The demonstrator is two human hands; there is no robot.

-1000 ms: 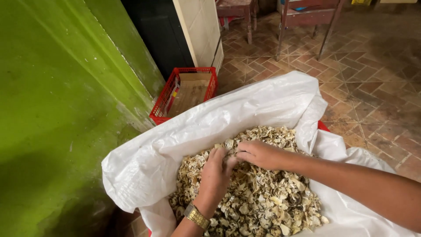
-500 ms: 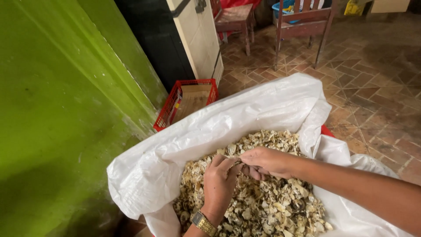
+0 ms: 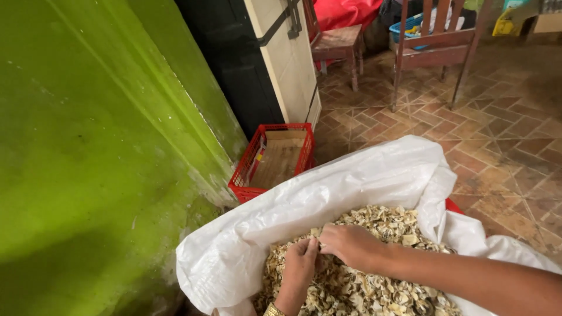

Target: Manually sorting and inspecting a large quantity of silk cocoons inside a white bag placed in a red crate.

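Observation:
A big white sack (image 3: pixel 357 181) stands open in front of me, filled with pale dry shell-like flakes (image 3: pixel 374 287). My left hand (image 3: pixel 300 264), with a gold watch at the wrist, rests on the flakes and pinches one small pale flake (image 3: pixel 317 233) at the fingertips. My right hand (image 3: pixel 350 244) comes in from the right and meets the left hand's fingers, gripping the same flake. The two hands touch above the heap, near the sack's far rim.
A green wall (image 3: pixel 99 146) fills the left side. A red plastic crate (image 3: pixel 274 159) with cardboard inside stands by a cream door (image 3: pixel 287 58). Wooden chairs (image 3: pixel 436 47) stand on the brick-tile floor (image 3: pixel 503 146) farther back.
The view has tilted upward, so the sack and hands sit lower in frame. Both hands stay together on the flakes, still working one small flake between the fingertips.

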